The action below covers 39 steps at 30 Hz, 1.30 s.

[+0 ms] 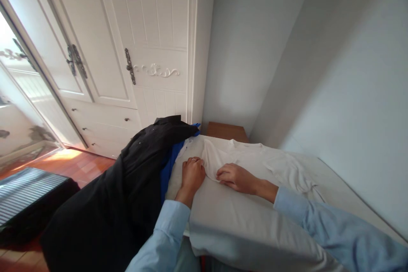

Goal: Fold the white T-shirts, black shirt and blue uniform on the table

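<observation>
White shirt [251,157] lies spread on a table with a grey-white cover [229,221], neckline toward the far side, rumpled at its right end. Both hands at its near-left edge. Left hand [193,175]: fingers curled, tips on the cloth; whether it grips, cannot tell. Right hand [237,177]: fingers bent nearly onto the thumb, the shirt's edge apparently pinched between.

Risks, as judged: thin, limp fabric, so a one-sided pull could drag the whole shirt askew or set new creases. Pale shirt on pale cover; an edge could be misread and the cover caught up with it. Loose cover could slide too.

Surroundings: black garment [127,182] over a blue garment [170,163], close beside the left forearm, crowding that side; a sleeve could snag it. White wardrobe [156,29] beyond, brown wooden cabinet [228,131] past the far edge. Wall [350,76] bounds the right. Striped-topped dark box [28,191] on the floor, well apart.
</observation>
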Motion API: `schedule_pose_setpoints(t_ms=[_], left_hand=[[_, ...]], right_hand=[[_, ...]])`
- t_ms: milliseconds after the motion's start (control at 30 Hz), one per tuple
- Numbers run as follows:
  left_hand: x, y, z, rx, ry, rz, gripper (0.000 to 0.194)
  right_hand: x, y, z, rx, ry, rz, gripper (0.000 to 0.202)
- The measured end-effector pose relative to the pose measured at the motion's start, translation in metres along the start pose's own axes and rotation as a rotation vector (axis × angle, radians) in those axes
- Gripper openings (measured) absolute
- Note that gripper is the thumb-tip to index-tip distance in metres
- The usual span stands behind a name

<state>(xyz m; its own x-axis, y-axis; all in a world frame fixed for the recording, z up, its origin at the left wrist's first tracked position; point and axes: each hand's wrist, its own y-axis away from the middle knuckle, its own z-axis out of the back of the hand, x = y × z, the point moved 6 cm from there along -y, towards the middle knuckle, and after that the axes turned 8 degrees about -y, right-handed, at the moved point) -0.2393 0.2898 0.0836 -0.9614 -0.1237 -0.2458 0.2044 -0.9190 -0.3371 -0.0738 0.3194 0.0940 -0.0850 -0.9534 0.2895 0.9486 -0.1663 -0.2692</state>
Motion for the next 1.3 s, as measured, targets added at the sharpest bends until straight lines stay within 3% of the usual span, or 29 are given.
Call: schedule_pose_setpoints(t_ms=[133, 333, 400, 500, 567, 700, 867, 1000, 1133, 1300], left_hand=[[-0.002, 0.002, 0.003, 0.021, -0.029, 0.002, 0.033], [-0.001, 0.004, 0.006, 0.013, 0.011, 0.019, 0.032], [-0.001, 0.004, 0.005, 0.014, -0.005, 0.012, 0.034], [-0.003, 0.005, 0.002, 0.003, -0.036, -0.049, 0.044], [-0.006, 0.006, -0.001, 0.012, -0.053, -0.119, 0.049], [-0.013, 0.008, -0.005, 0.054, -0.057, -0.222, 0.042], [-0.014, 0.007, -0.003, 0.037, -0.034, -0.183, 0.036], [-0.014, 0.008, -0.001, 0.032, -0.032, -0.175, 0.031], [-0.014, 0.008, -0.001, 0.031, -0.023, -0.166, 0.028], [-0.014, 0.007, 0.001, 0.037, -0.011, -0.149, 0.026]], right_hand=[[0.001, 0.008, 0.011, -0.06, 0.047, 0.001, 0.027], [-0.002, 0.026, 0.026, 0.028, -0.072, -0.096, 0.026], [-0.006, 0.029, 0.027, 0.003, -0.152, -0.138, 0.027], [-0.026, 0.03, 0.032, -0.144, -0.233, -0.3, 0.037], [-0.05, 0.031, 0.033, -0.226, -0.226, -0.509, 0.038], [-0.093, 0.028, 0.03, -0.244, -0.172, -0.827, 0.032], [-0.122, 0.016, 0.027, -0.251, -0.193, -0.979, 0.007], [-0.134, 0.011, 0.034, -0.29, -0.24, -1.028, 0.018], [-0.14, 0.02, 0.046, -0.385, -0.288, -1.089, 0.005], [-0.143, 0.037, 0.044, -0.417, -0.276, -1.166, 0.004]])
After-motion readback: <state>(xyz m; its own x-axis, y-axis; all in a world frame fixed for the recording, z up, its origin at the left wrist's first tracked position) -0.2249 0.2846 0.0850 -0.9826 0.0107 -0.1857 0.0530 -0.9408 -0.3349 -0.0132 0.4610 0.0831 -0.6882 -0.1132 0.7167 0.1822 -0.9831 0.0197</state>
